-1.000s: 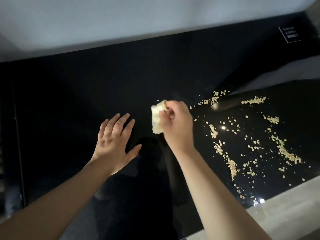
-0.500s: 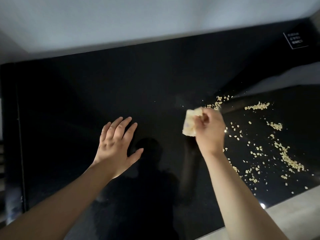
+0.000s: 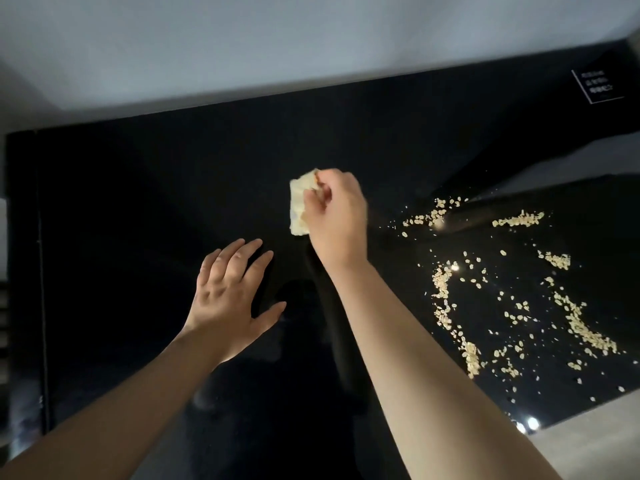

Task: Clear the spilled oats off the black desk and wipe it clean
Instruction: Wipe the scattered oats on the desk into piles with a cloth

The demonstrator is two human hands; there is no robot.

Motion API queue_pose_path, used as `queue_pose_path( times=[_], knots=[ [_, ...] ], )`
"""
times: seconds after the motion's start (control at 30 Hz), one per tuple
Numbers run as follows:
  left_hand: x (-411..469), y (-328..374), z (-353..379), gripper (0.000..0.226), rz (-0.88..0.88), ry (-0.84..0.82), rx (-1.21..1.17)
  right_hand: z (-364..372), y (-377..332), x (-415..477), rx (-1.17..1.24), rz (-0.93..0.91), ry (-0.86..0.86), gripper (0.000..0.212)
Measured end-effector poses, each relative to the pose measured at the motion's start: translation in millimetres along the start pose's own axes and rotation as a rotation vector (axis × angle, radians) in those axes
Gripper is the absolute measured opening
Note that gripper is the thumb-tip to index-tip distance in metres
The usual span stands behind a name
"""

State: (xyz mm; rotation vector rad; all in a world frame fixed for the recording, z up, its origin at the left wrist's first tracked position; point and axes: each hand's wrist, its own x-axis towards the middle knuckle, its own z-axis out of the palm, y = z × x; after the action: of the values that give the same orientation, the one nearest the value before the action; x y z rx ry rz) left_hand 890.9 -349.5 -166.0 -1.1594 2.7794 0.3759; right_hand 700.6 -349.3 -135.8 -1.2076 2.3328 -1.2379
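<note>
My right hand (image 3: 335, 216) grips a pale yellow folded cloth (image 3: 298, 202) against the glossy black desk (image 3: 145, 209), near its middle. Loose oats (image 3: 446, 299) lie scattered over the desk's right part, in short lines and small heaps, to the right of the cloth. My left hand (image 3: 230, 299) rests flat on the desk with straight spread fingers, below and left of the cloth. It holds nothing.
A pale wall (image 3: 277, 39) runs along the desk's far edge. A small label with white print (image 3: 597, 85) sits at the far right corner. The desk's near right edge (image 3: 561, 422) meets a light floor. Bright light spots reflect near that edge.
My right hand swept the cloth to the right into the oats half a second ago, and it is now back to the left near the desk's middle. My left hand stayed put.
</note>
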Motion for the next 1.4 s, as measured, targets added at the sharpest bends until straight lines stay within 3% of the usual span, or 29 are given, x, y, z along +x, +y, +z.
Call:
queue_pose_path(
  times=[0.2,0.63,0.73,0.97,1.13,1.4],
  knots=[
    [0.4,0.1,-1.2,0.079,-0.003,-0.001,0.004,5.8,23.3,16.5,-0.099,0.055,-0.050,0.015],
    [1.1,7.3,-6.3,0.081,-0.027,-0.026,0.016,-140.2,123.0,-19.4,-0.240,0.336,0.251,0.018],
    [3.0,14.1,-7.7,0.082,-0.057,-0.013,-0.013,-141.2,113.6,-21.5,-0.149,0.279,0.280,0.019],
    [17.6,42.4,-16.9,0.084,-0.046,0.029,-0.095,-81.9,71.5,2.8,-0.081,0.060,0.116,0.014],
    [30.6,60.9,-18.6,0.085,-0.015,0.027,-0.103,-70.4,84.4,27.1,-0.146,0.130,0.063,0.011],
    [39.6,79.7,-11.1,0.084,0.031,-0.014,-0.058,-155.2,154.0,20.7,-0.286,0.320,0.265,0.021]
  ],
)
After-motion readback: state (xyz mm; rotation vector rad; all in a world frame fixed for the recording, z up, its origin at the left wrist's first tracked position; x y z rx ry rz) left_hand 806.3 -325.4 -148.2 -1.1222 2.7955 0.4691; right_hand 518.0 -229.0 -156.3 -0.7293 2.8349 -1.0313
